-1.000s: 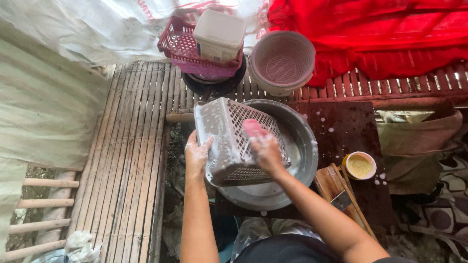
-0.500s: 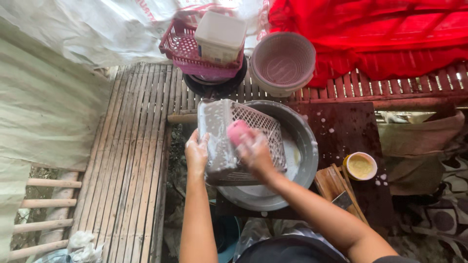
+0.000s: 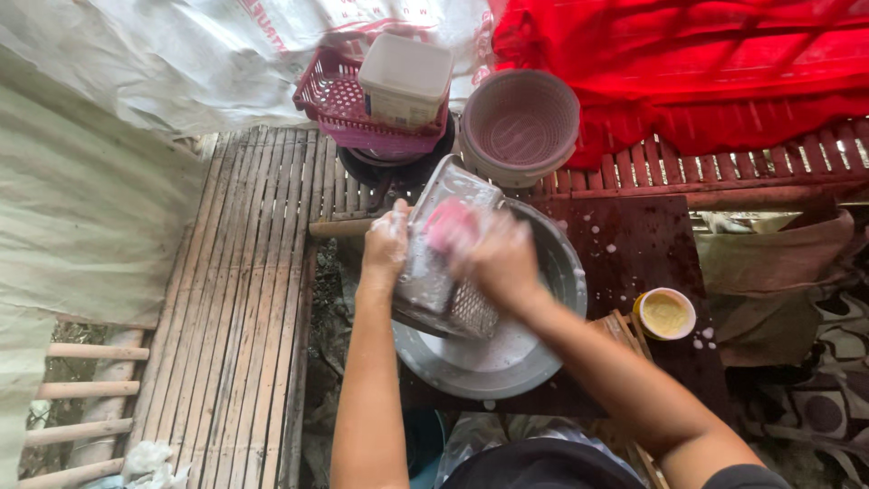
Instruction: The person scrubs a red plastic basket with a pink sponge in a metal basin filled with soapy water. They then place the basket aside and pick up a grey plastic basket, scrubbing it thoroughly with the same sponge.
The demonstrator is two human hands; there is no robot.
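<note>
My left hand [image 3: 385,249], covered in suds, grips the left edge of a white plastic mesh basket [image 3: 433,272] tilted over a round metal basin [image 3: 507,353]. My right hand [image 3: 493,258] is blurred with motion and presses a pink sponge [image 3: 445,225] against the basket's inner side. Soapy water lies in the bottom of the basin.
A pink plastic basket [image 3: 330,100] holding a white square tub [image 3: 405,77] stands at the back on a dark pan. Beside it is a round pinkish colander [image 3: 520,122]. A small cup of yellow paste [image 3: 665,314] sits right of the basin. Bamboo slat flooring [image 3: 235,290] spreads left; red cloth [image 3: 688,63] hangs behind.
The basket has been turned more upright and edge-on in my left hand. My right hand with the sponge has moved up and left across it.
</note>
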